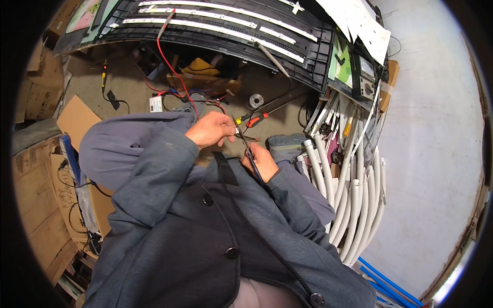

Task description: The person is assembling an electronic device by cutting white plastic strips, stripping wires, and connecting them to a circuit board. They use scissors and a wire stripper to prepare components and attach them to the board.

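Two hands up front, close together over the lap. Left hand [211, 128] is curled, fingertips pinched on the ends of thin wires [250, 138], red and dark, approx. 2-3 strands, can't count exactly. Right hand [261, 160] is closed around the dark handles of a small cutter [248, 149], its tip pointing up to the wires right at the left fingertips. A red lead [172, 69] runs from near the left hand up to a probe resting on the big dark panel [215, 31] at top. On that panel: 3 long white strips [205, 11] side by side, running left-right. Floor between panel and knees: 1 screwdriver w/ red-black handle [257, 120], 1 small solder spool [256, 100], 1 small white rectangular box [156, 104] w/ a label, print too small to tell, 1 yellow-handled tool [104, 76] w/ black cord at left. Right side: a bundle of white tubes [354, 205], too many to count, leaning by the wall; 1 meter [366, 77] w/ dial above them; white paper sheets [359, 23] at top right. Blue pipes [385, 282], approx. 3, bottom right. Left edge: brown cardboard boxes [36, 97], several, flat and stacked; one colourful flat package [84, 13] top left, pink-green.
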Demonstrator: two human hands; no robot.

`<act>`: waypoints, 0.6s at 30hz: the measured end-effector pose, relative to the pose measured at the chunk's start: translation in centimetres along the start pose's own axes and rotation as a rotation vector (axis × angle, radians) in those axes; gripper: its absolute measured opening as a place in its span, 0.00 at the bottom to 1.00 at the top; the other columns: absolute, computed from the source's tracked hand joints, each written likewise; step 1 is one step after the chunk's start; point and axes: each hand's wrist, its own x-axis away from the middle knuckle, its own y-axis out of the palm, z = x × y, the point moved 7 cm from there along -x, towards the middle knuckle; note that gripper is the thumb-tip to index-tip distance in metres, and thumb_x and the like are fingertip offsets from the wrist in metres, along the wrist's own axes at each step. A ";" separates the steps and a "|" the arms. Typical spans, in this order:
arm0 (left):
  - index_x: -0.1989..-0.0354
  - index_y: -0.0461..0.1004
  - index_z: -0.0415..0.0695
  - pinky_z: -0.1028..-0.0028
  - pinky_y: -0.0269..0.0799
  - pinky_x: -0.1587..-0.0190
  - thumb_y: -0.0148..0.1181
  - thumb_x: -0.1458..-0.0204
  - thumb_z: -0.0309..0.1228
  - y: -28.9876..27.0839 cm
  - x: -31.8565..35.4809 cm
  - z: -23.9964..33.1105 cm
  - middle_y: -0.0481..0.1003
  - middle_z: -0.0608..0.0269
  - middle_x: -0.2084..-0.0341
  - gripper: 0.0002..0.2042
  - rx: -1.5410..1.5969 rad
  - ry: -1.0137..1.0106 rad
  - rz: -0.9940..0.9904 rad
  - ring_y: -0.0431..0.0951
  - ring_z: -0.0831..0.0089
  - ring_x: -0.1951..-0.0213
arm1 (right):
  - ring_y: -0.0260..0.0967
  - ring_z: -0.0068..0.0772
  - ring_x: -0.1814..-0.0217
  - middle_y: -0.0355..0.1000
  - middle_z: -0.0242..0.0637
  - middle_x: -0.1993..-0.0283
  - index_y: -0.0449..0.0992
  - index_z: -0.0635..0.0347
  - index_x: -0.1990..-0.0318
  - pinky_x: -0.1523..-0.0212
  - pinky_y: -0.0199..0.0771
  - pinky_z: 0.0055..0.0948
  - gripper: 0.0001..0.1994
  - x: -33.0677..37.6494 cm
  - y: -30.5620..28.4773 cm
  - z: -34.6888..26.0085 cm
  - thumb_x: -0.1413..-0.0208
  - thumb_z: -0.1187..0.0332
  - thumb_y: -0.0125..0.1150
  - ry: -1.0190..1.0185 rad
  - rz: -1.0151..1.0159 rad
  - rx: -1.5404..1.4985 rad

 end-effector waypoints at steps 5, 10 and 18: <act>0.67 0.79 0.34 0.80 0.61 0.80 0.62 0.44 0.27 -0.6 0.1 -0.2 0.81 0.58 0.75 0.07 -0.031 -0.048 0.016 0.69 0.82 0.82 | 0.69 0.59 0.71 0.67 0.57 0.76 0.64 0.69 0.68 0.68 0.66 0.48 0.14 0.5 0.1 -0.7 0.49 0.66 0.60 0.002 -0.043 0.014; 0.68 0.82 0.35 0.81 0.58 0.82 0.66 0.48 0.28 -0.9 1.3 0.9 0.82 0.59 0.75 0.07 -0.047 -0.173 0.008 0.69 0.83 0.83 | 0.70 0.59 0.71 0.67 0.57 0.76 0.65 0.69 0.68 0.68 0.66 0.48 0.14 1.0 0.3 -1.7 0.48 0.66 0.60 0.012 -0.051 0.007; 0.66 0.82 0.35 0.81 0.54 0.84 0.65 0.48 0.28 -1.0 1.5 0.6 0.83 0.59 0.73 0.08 -0.053 -0.258 -0.091 0.68 0.85 0.83 | 0.66 0.43 0.75 0.66 0.48 0.78 0.65 0.67 0.68 0.71 0.65 0.40 0.14 1.4 0.4 -1.1 0.46 0.68 0.64 -0.036 -0.057 0.050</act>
